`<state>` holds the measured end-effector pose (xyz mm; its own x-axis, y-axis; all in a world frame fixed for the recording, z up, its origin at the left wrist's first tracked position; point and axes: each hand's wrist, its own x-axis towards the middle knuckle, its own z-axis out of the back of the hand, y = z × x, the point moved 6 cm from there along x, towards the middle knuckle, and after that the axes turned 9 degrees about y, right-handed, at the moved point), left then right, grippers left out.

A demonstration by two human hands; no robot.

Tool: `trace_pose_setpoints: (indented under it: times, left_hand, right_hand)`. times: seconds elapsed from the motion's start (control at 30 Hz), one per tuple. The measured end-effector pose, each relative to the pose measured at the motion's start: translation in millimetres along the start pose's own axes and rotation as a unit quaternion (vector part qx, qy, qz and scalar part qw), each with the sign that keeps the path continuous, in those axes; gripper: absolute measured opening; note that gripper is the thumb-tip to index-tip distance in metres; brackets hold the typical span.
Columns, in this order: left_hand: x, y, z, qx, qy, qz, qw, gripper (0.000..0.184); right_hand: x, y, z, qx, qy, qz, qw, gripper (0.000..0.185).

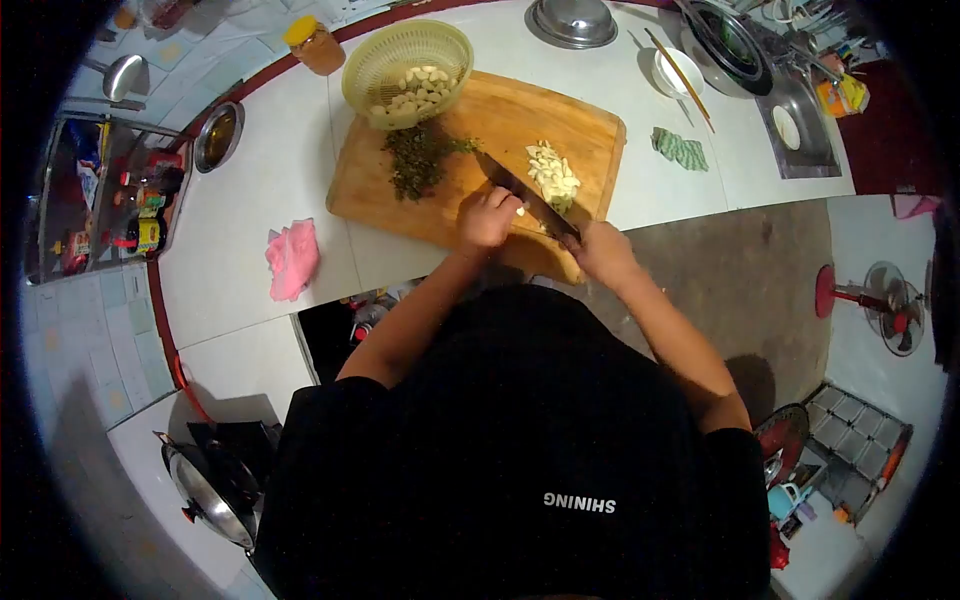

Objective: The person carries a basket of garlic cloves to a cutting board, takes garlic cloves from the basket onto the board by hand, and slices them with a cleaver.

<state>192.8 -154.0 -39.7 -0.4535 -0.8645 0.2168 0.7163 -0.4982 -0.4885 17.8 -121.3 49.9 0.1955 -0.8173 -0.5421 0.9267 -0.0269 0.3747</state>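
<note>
My right hand (603,252) is closed round the handle of a dark-bladed knife (528,198), whose blade points up and left over the wooden cutting board (490,105). Beside the blade, my left hand (488,219) has its fingers bent around a small pale piece, probably garlic (520,211). Sliced pale pieces (552,176) lie in a pile on the far side of the knife. Chopped dark green herbs (415,160) are heaped on the board's left part. A yellow-green plastic basket (408,50) with whole pale cloves rests on the board's far left corner.
A pink cloth (293,260) lies left of the board. Behind are a jar with a yellow lid (314,45) and a metal bowl (573,20). To the right are a green cloth (679,149), a white bowl with chopsticks (678,75) and a sink (808,135).
</note>
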Motion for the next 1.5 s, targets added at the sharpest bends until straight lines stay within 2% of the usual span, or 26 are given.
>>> trace_pose_setpoints:
  times: [0.1,0.23,0.33,0.43,0.53,0.67,0.77,0.83,0.97,1.07,1.2,1.27,1.4,1.5]
  left_hand:
    - [1,-5,8,-0.005,0.005,-0.005,1.0,0.017]
    - [2,-8,16,0.005,0.01,-0.013,1.0,0.016]
    - [2,-10,17,0.009,-0.028,-0.017,0.999,0.015]
    - [1,-8,18,-0.018,-0.036,-0.027,0.999,0.011]
    - [1,-4,15,-0.027,-0.038,-0.021,0.999,0.009]
    - [-3,3,6,-0.033,-0.006,0.007,0.999,0.011]
    - [-2,5,4,-0.019,-0.002,-0.001,1.0,0.011]
    - [-3,5,6,0.004,0.004,-0.014,1.0,0.011]
    - [-3,3,10,-0.039,-0.007,-0.005,0.999,0.01]
    - [-2,0,15,-0.05,-0.021,-0.015,0.998,0.009]
    - [1,-1,22,-0.043,-0.045,-0.035,0.997,0.007]
    - [1,-4,25,-0.049,-0.051,-0.027,0.997,0.007]
    - [0,0,18,-0.057,-0.035,-0.013,0.998,0.008]
    - [3,1,19,-0.06,-0.028,-0.034,0.997,0.009]
  right_hand:
    - [14,-4,-11,0.052,0.019,-0.004,0.998,0.03]
    - [2,-4,2,0.064,-0.038,0.06,0.995,0.028]
    - [10,-2,-9,0.045,0.043,-0.017,0.998,0.027]
    - [18,4,-13,0.056,-0.021,0.024,0.998,0.028]
    - [14,-5,-10,0.105,0.004,0.006,0.994,0.029]
    - [18,-12,-22,0.091,0.065,-0.025,0.993,0.03]
    - [23,1,-20,0.065,0.007,-0.002,0.998,0.033]
    - [20,-1,-16,0.106,0.018,-0.003,0.994,0.034]
    - [2,0,-4,0.195,0.101,-0.063,0.974,0.033]
    - [30,-7,-30,0.111,0.045,-0.024,0.992,0.032]
    - [26,-4,-22,0.17,0.041,-0.007,0.984,0.032]
    - [5,2,-4,0.221,0.092,-0.056,0.969,0.033]
    - [31,-9,-31,0.135,0.027,-0.01,0.99,0.032]
    - [36,-9,-31,0.172,0.012,0.0,0.985,0.031]
